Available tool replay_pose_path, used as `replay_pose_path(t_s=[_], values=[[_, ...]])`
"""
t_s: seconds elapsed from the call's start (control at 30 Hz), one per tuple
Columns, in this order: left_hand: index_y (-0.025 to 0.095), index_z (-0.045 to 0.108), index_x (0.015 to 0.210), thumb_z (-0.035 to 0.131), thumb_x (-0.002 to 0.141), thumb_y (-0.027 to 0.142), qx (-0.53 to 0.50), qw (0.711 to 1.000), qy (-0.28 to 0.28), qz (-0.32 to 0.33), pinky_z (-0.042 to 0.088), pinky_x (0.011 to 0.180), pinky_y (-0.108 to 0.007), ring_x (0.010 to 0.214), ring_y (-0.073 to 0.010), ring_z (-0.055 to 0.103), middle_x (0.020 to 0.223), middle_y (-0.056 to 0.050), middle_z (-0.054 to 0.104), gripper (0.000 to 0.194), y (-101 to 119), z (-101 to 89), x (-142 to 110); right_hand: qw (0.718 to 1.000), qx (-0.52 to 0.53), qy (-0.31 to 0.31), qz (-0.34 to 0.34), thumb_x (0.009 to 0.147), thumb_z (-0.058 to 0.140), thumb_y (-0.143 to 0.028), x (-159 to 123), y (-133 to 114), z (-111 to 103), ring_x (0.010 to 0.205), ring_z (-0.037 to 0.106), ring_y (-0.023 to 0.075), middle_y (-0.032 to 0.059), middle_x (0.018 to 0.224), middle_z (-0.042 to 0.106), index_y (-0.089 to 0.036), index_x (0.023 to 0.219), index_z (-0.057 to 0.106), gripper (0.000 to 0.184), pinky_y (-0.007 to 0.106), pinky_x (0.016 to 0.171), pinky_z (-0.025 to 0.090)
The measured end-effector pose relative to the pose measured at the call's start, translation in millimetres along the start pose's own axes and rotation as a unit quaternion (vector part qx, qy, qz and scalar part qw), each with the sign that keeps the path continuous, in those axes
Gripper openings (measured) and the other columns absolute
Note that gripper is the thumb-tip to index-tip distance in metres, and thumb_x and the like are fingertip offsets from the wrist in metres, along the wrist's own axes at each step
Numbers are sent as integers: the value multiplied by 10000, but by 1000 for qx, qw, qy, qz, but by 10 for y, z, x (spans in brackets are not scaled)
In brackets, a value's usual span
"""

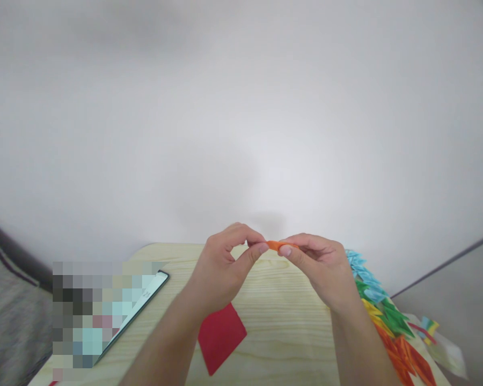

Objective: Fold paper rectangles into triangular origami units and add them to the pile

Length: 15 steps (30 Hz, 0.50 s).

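A small, narrow orange paper piece (273, 245) is held above the far part of the pale wood-grain counter (285, 332). The left hand (225, 262) pinches its left tip; the right hand (324, 265) pinches the other end. It looks folded, its remaining work unclear. Nearby, a flat red paper sheet (222, 343) seems unshaped; rightward, pointed multicoloured paper pieces (396, 319) look already folded.
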<state>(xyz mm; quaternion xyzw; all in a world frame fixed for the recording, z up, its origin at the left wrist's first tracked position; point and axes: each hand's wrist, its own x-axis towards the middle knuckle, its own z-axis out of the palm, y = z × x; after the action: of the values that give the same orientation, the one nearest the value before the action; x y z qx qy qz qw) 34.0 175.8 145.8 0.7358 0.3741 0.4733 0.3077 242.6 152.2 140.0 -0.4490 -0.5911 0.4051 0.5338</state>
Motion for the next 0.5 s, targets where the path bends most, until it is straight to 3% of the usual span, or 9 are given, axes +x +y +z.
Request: replay_pose_path(t_s=[0.5], values=[[230, 737, 951, 625, 1006, 348, 27, 999, -32, 0, 486, 810, -312, 898, -187, 657, 935, -27, 733, 171, -64, -34, -1, 998, -59, 20, -3, 874, 809, -435, 19, 60, -78, 839, 744, 238, 54, 881, 824, -241, 905, 848, 201, 337, 758, 557]])
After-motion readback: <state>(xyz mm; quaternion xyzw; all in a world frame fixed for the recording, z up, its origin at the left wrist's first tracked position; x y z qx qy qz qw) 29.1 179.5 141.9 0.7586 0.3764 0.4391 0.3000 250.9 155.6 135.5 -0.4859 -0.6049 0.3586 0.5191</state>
